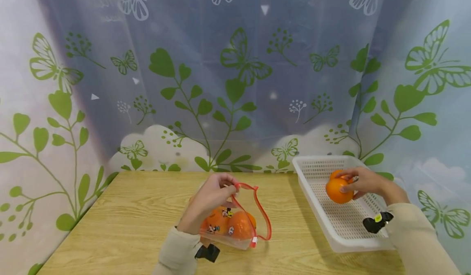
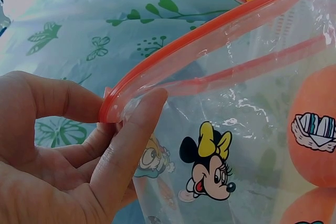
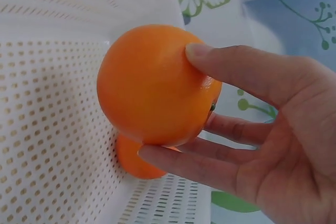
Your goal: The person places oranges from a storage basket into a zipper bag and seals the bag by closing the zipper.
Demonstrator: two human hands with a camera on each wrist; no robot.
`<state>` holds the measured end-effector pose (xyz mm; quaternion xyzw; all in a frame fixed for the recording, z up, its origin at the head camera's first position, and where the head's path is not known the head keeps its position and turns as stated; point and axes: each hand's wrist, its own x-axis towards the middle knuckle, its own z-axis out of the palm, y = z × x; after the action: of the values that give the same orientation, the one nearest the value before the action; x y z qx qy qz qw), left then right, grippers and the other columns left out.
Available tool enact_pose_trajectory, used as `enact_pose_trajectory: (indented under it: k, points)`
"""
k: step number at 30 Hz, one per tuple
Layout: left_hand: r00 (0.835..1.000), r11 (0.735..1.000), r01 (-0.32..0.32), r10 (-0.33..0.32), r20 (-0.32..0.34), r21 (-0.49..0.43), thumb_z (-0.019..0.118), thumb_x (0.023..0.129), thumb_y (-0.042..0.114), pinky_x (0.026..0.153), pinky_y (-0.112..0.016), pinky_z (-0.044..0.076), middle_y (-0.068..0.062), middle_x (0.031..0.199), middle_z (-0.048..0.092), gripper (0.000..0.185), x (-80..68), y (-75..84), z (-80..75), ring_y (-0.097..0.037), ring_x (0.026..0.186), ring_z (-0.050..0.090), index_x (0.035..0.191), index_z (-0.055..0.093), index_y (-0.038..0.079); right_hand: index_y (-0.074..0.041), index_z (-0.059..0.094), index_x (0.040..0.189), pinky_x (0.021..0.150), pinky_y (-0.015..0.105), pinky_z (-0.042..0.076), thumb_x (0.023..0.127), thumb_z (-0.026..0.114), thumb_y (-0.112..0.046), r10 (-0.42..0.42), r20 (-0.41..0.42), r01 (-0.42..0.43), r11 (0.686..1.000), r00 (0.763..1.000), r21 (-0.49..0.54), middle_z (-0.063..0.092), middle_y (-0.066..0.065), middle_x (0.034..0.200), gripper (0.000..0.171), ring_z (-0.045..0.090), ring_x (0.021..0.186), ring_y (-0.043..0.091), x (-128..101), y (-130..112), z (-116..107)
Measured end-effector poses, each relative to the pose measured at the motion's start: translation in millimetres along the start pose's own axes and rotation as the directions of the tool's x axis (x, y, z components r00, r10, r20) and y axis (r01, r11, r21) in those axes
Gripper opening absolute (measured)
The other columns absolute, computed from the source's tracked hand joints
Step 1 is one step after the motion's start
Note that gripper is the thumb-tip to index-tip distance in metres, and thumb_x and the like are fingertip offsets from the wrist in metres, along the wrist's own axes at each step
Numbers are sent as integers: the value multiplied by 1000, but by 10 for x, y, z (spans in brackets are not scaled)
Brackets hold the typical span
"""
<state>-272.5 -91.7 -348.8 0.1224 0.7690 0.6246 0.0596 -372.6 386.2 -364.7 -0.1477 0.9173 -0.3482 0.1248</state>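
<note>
Right hand (image 1: 362, 182) grasping an orange (image 1: 338, 190) over the basket (image 1: 316, 164), left hand (image 1: 209, 199) pinching the bag (image 1: 235, 226): loosened fingers might spill fruit.

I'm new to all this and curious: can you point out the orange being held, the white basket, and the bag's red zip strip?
orange (image 3: 152, 85), right wrist view, middle of its peel.
white basket (image 1: 312, 193), head view, left wall.
red zip strip (image 2: 210, 32), left wrist view, mid-length of strip.

The clear, glossy plastic zip bag (image 1: 239, 226) has a smooth red plastic seal strip (image 2: 199, 40) (film creased, with printed cartoon figures). The round orange fruit (image 3: 155, 85) has finely dimpled, slightly shiny skin. The white perforated plastic basket (image 1: 312, 197) looks matt; the light wood-grain tabletop (image 1: 128, 222) looks smooth.
</note>
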Motion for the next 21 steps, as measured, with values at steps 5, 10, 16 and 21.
enact_pose_trajectory:
  k: [5, 10, 16, 21]
  points:
    - [1000, 1000, 5, -5, -4, -2, 55, 102, 6, 70, -36, 66, -17, 101, 64, 15, 2, 2, 2, -19, 82, 62, 110, 66, -1, 8, 55, 140, 70, 39, 66, 91, 78, -14, -34, -7, 34, 999, 999, -7, 53, 34, 125, 59, 62, 99, 27, -12, -77, 9]
    - [1000, 1000, 6, -6, -4, 2, 55, 102, 6, 70, -36, 66, -17, 101, 64, 15, 1, 5, 4, -19, 82, 62, 110, 66, -1, 6, 57, 139, 71, 39, 66, 90, 79, -16, -56, -3, 56, 998, 998, 1, 56, 32, 125, 58, 63, 97, 26, -19, -162, 22]
    - [1000, 1000, 0, 0, -1, 3, 55, 102, 6, 73, -40, 66, -17, 100, 63, 15, -3, 3, 5, -19, 82, 62, 110, 66, -1, 6, 56, 141, 74, 39, 67, 91, 78, -16, -88, 1, 88, 996, 996, 20, 57, 32, 128, 58, 67, 99, 25, -34, -226, 36]
    - [1000, 1000, -4, 4, 1, 3, 55, 102, 5, 75, -43, 66, -17, 100, 63, 16, 0, -2, 8, -18, 81, 62, 111, 66, -2, 7, 57, 139, 72, 39, 67, 91, 78, -14, -133, -16, 134, 990, 991, 39, 58, 32, 128, 56, 70, 100, 27, -28, -246, 41]
